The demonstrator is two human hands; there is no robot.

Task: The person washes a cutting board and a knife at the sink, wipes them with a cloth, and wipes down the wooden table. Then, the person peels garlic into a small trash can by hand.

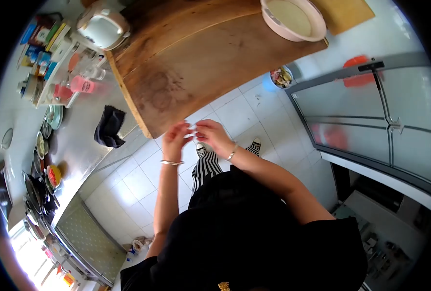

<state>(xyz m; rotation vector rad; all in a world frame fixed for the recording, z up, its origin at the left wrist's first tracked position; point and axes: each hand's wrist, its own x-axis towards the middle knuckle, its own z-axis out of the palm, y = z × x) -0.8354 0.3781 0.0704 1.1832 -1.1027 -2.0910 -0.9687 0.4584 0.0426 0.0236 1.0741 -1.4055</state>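
My left hand (175,139) and my right hand (213,136) are raised in front of my body, just off the near edge of the wooden table (215,63). Their fingers are bent and point toward each other, fingertips close together. Whatever is pinched between them, if anything, is too small to make out. A bracelet (172,163) circles my left wrist, another bracelet (232,152) my right. Closest on the left is a crumpled black cloth (110,126) on the metal counter (90,140).
At the table's back stand an electric kettle (103,26) and a pink basin (308,33). A blue waste bin (272,81) sits on the floor near the sliding glass door (351,104). Dishes, pans and a white rack (55,80) line the left counter.
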